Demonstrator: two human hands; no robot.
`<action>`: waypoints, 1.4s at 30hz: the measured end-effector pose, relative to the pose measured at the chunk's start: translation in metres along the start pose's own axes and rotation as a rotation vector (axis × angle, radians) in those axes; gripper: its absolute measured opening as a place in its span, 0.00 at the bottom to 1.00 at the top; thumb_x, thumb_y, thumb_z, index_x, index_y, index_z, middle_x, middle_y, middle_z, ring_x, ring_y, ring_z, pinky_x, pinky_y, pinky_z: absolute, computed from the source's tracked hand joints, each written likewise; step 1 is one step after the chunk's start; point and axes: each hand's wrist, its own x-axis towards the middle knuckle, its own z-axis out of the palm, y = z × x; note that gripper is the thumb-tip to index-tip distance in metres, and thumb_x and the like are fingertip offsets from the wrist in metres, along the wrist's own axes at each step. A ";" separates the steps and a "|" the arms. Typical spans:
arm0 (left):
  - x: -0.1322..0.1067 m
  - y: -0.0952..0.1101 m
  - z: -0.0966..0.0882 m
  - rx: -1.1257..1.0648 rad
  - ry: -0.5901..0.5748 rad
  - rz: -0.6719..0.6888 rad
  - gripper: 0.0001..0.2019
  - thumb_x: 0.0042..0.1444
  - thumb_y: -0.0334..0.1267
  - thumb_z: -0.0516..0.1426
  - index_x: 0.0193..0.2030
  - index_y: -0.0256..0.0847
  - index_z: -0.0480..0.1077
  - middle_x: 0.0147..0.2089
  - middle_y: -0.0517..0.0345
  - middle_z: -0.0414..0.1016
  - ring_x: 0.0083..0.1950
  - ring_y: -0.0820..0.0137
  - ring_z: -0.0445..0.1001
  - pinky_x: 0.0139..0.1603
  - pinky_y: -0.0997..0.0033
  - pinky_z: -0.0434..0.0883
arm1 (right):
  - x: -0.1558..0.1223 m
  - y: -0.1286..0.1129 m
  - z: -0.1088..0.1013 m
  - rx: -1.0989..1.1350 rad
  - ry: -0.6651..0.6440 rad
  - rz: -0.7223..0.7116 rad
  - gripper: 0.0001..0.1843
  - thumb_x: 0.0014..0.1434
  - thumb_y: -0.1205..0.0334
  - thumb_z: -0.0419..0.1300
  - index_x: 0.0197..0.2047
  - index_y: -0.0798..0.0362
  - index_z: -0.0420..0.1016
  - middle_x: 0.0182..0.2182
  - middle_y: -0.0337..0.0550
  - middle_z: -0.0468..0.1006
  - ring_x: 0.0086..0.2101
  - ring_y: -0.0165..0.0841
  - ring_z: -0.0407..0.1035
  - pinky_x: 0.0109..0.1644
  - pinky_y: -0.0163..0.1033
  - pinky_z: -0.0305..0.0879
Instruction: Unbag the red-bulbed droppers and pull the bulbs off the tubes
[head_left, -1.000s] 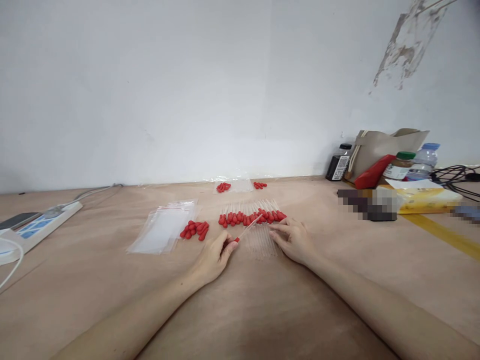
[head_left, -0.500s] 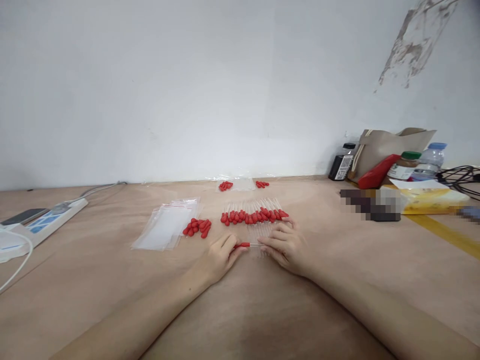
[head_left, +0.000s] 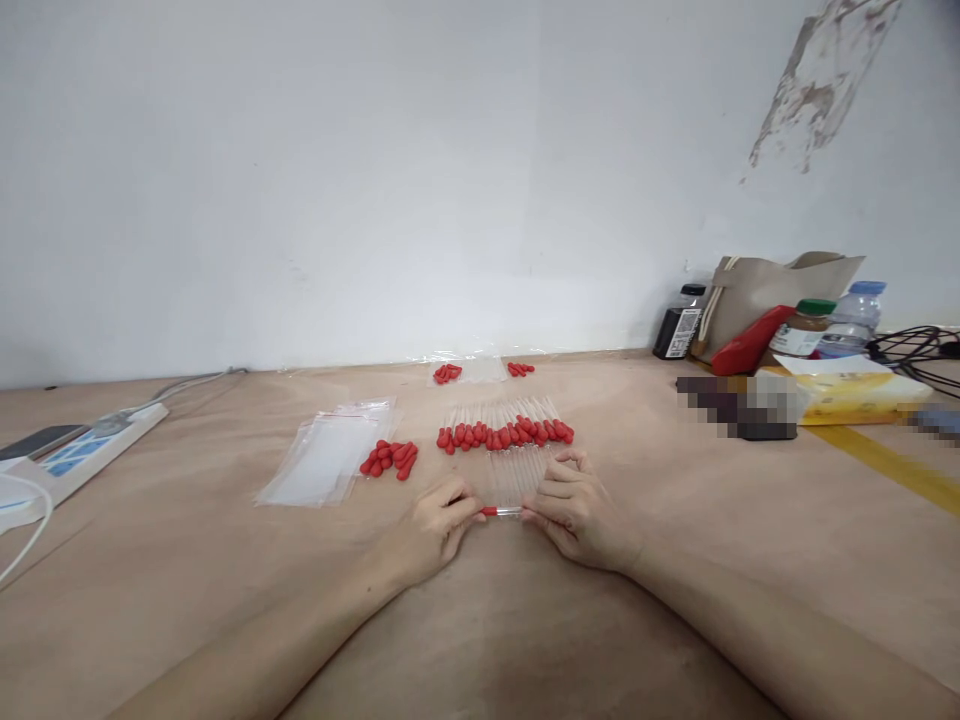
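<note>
A clear glass dropper with a red bulb [head_left: 501, 511] lies crosswise just above the tan table, held between both hands. My left hand [head_left: 431, 528] pinches its red bulb end. My right hand [head_left: 576, 508] pinches the clear tube end. Just beyond them lies a row of several finished droppers with red bulbs [head_left: 505, 434] and bare clear tubes [head_left: 516, 470]. A small heap of loose red bulbs [head_left: 390, 458] sits to the left, beside a stack of clear zip bags [head_left: 326, 462].
More red bulbs [head_left: 448, 373] and plastic bags lie near the wall. A white power strip [head_left: 71, 455] with a phone is at the far left. Bottles, a jar, a beige bag [head_left: 772, 290], a tissue pack [head_left: 847, 392] and black cables [head_left: 911, 350] crowd the right back.
Both hands have drawn back toward me. The dropper, first slanted in my left hand alone, is now level and held at both ends, with my right hand closed on its tube.
</note>
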 end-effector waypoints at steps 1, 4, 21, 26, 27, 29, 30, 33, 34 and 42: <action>0.000 0.000 0.000 0.009 -0.006 0.002 0.11 0.60 0.33 0.45 0.35 0.39 0.68 0.33 0.55 0.66 0.33 0.73 0.65 0.35 0.74 0.65 | 0.000 -0.001 -0.001 -0.003 -0.011 0.004 0.14 0.59 0.62 0.48 0.29 0.51 0.72 0.19 0.37 0.68 0.28 0.29 0.58 0.47 0.43 0.48; -0.002 -0.001 0.001 0.023 -0.014 0.005 0.11 0.60 0.33 0.45 0.36 0.39 0.68 0.33 0.54 0.66 0.34 0.72 0.65 0.36 0.73 0.65 | -0.001 -0.001 -0.003 -0.002 -0.022 0.009 0.14 0.60 0.61 0.47 0.28 0.51 0.72 0.19 0.37 0.68 0.28 0.29 0.58 0.47 0.43 0.48; 0.016 -0.059 -0.075 -0.336 0.383 -0.875 0.17 0.50 0.41 0.51 0.46 0.40 0.69 0.37 0.56 0.70 0.36 0.70 0.69 0.36 0.71 0.68 | -0.011 0.030 0.001 -0.264 0.059 0.567 0.15 0.59 0.59 0.48 0.34 0.50 0.76 0.28 0.42 0.78 0.30 0.32 0.69 0.37 0.37 0.47; 0.010 -0.080 -0.085 -0.284 0.403 -0.870 0.20 0.43 0.47 0.57 0.42 0.38 0.67 0.33 0.58 0.69 0.33 0.72 0.68 0.34 0.73 0.66 | -0.008 0.024 0.005 -0.312 0.017 0.535 0.14 0.58 0.62 0.48 0.37 0.49 0.75 0.29 0.42 0.78 0.30 0.31 0.69 0.37 0.38 0.47; 0.008 -0.082 -0.084 -0.264 0.395 -0.860 0.20 0.41 0.48 0.57 0.40 0.38 0.67 0.32 0.58 0.69 0.32 0.72 0.68 0.33 0.73 0.66 | -0.008 0.024 0.006 -0.306 0.006 0.539 0.14 0.57 0.62 0.48 0.37 0.48 0.75 0.28 0.41 0.78 0.30 0.31 0.69 0.37 0.38 0.47; 0.006 -0.086 -0.081 -0.230 0.364 -0.834 0.20 0.40 0.50 0.58 0.36 0.38 0.67 0.33 0.58 0.70 0.30 0.73 0.67 0.32 0.73 0.66 | -0.008 0.024 0.008 -0.281 -0.011 0.540 0.13 0.57 0.63 0.48 0.38 0.48 0.74 0.28 0.41 0.77 0.29 0.30 0.68 0.36 0.37 0.47; 0.005 -0.086 -0.080 -0.210 0.344 -0.823 0.20 0.39 0.51 0.58 0.35 0.38 0.67 0.32 0.58 0.70 0.29 0.74 0.66 0.31 0.73 0.66 | -0.008 0.023 0.009 -0.266 -0.019 0.535 0.13 0.56 0.63 0.48 0.39 0.48 0.74 0.28 0.41 0.77 0.29 0.30 0.68 0.36 0.37 0.48; 0.005 -0.086 -0.080 -0.138 0.263 -0.811 0.18 0.40 0.52 0.57 0.32 0.39 0.66 0.31 0.59 0.70 0.27 0.74 0.66 0.28 0.74 0.65 | -0.008 0.023 0.010 -0.225 -0.056 0.514 0.13 0.55 0.61 0.49 0.41 0.49 0.72 0.29 0.41 0.76 0.30 0.31 0.67 0.36 0.37 0.49; 0.005 -0.085 -0.082 -0.114 0.230 -0.812 0.17 0.41 0.51 0.57 0.32 0.39 0.66 0.31 0.59 0.71 0.27 0.74 0.67 0.28 0.74 0.65 | -0.009 0.023 0.011 -0.212 -0.066 0.510 0.13 0.55 0.61 0.49 0.42 0.49 0.71 0.30 0.41 0.76 0.30 0.31 0.67 0.37 0.37 0.49; 0.003 -0.088 -0.084 0.022 0.149 -0.817 0.15 0.42 0.51 0.56 0.30 0.41 0.67 0.32 0.59 0.73 0.27 0.71 0.68 0.29 0.73 0.64 | -0.009 0.021 0.011 -0.169 -0.111 0.506 0.14 0.56 0.58 0.49 0.43 0.50 0.70 0.31 0.41 0.74 0.29 0.30 0.66 0.38 0.38 0.51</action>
